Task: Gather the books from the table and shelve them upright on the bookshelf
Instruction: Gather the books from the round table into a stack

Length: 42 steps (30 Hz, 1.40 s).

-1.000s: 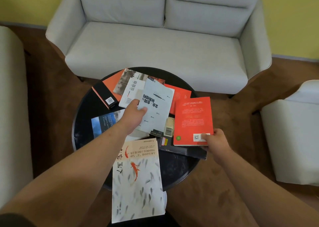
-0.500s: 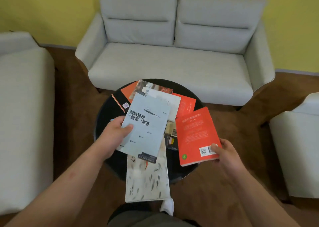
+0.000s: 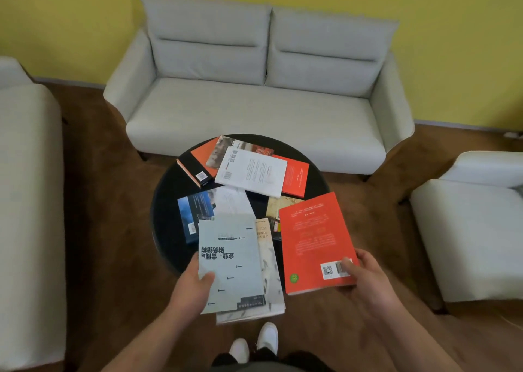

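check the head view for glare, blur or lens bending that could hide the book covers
Head view: wide-angle bending bows the sofa; light is soft and even, no strong glare on the black table; the large title on the pale blue book in the left hand reads clearly, the small print on the red book in the right hand is blurred.

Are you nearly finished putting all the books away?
Not nearly. No bookshelf shows here, so nothing looks shelved yet. In hand: the left hand grips a pale grey book and the right hand holds a red book. Left: a white book, a blue book, an orange-and-black book and several more lie flat on the round black table; all need carrying and standing upright.
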Each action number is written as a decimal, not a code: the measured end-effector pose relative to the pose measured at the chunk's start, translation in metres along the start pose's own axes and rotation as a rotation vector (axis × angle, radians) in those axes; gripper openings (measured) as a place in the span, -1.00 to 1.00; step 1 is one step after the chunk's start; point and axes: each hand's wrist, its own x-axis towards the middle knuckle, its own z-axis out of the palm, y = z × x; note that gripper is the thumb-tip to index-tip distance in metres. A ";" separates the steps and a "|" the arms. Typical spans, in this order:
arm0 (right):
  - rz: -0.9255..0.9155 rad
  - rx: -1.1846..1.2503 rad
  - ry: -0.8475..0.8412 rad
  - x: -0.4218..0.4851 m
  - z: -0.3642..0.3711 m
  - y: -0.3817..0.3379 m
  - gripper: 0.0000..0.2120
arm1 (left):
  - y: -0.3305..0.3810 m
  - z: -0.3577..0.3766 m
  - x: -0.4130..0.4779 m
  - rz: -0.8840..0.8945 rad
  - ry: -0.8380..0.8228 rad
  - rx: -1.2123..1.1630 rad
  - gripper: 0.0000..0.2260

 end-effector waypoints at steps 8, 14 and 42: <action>0.064 0.155 -0.059 -0.022 0.028 0.020 -0.76 | -0.004 0.013 0.002 -0.004 -0.040 0.122 -0.60; 0.159 0.265 -0.196 -0.010 0.035 0.035 -0.76 | -0.004 0.020 0.003 -0.003 -0.035 0.076 -0.57; -0.135 -0.659 -0.316 0.054 0.111 0.079 -0.57 | -0.005 0.027 0.022 -0.005 -0.067 -0.230 -0.67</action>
